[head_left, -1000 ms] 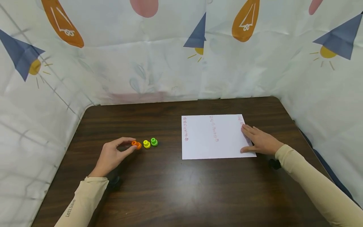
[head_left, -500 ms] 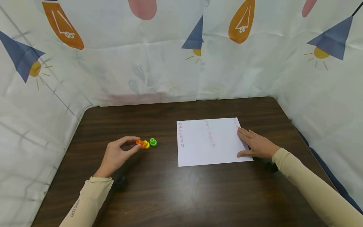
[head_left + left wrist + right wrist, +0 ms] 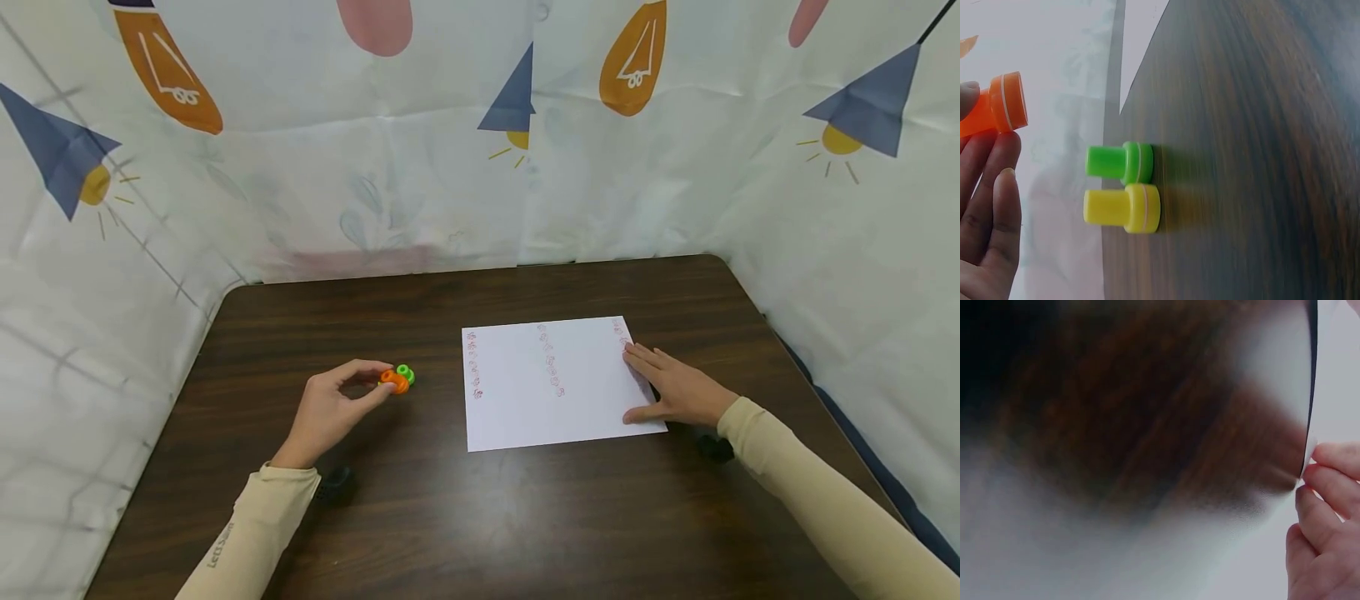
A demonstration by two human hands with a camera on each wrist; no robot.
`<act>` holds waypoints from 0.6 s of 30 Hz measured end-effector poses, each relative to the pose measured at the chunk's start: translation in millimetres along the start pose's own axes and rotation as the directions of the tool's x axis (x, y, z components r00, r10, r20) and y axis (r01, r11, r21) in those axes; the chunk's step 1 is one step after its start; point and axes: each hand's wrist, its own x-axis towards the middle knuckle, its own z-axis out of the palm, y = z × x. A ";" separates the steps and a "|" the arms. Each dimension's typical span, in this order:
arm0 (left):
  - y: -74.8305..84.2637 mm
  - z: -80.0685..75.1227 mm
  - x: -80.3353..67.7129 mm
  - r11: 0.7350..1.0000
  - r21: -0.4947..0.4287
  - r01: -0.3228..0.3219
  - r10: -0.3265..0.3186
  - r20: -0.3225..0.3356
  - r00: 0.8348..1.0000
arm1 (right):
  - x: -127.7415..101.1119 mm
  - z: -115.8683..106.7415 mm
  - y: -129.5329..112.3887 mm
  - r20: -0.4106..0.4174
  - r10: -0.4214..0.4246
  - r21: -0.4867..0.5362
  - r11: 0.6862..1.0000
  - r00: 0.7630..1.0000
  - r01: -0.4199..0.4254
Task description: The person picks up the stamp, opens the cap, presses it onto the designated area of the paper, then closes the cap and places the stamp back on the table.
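My left hand (image 3: 326,412) pinches a small orange stamp (image 3: 395,382) between thumb and fingers. In the left wrist view the orange stamp (image 3: 1010,103) is raised off the table, its wide end facing the tabletop. Below it, a green stamp (image 3: 1110,164) and a yellow stamp (image 3: 1110,207) stand side by side on their wide ends. From the head, the orange one hides most of the yellow; the green stamp (image 3: 407,372) shows just behind. My right hand (image 3: 678,387) rests with spread fingers on the right edge of a white paper (image 3: 517,421) bearing three columns of red stamped marks.
The dark wood-grain table (image 3: 465,533) carries the paper right of centre. White printed curtains (image 3: 420,192) enclose its back and sides. A dark wrist device (image 3: 337,483) sits under the left wrist.
My left hand has carried the orange stamp rightward, over the yellow one. The paper has slid slightly left and nearer, turning a little, with my right hand on it.
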 end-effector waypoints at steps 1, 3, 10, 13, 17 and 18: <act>0.7 0.9 0.2 1.000 -0.003 0.002 -0.002 0.002 1.000 | -0.1 0.1 -0.4 0.003 0.005 0.006 1.000 1.000 -0.005; 1.9 2.5 0.4 1.000 -0.008 0.008 -0.008 0.005 1.000 | -0.8 0.3 -0.8 0.003 0.016 0.013 1.000 1.000 -0.016; 4.9 5.4 -1.3 0.999 -0.014 0.032 -0.032 0.018 0.999 | -6.2 4.0 -2.1 0.011 0.039 0.028 0.999 0.999 -0.040; 6.1 5.9 -2.1 0.999 -0.023 0.036 -0.036 0.019 0.999 | -8.2 3.1 -2.5 0.013 0.044 0.022 0.999 0.999 -0.044; 7.1 6.6 -0.8 0.999 -0.042 0.029 -0.028 0.012 1.000 | -9.5 -2.8 -3.4 0.002 0.068 0.037 0.997 0.998 -0.068; 7.5 6.9 -0.3 0.999 -0.048 0.026 -0.025 0.010 1.000 | -9.7 -5.0 -3.7 -0.004 0.078 0.047 0.996 0.997 -0.078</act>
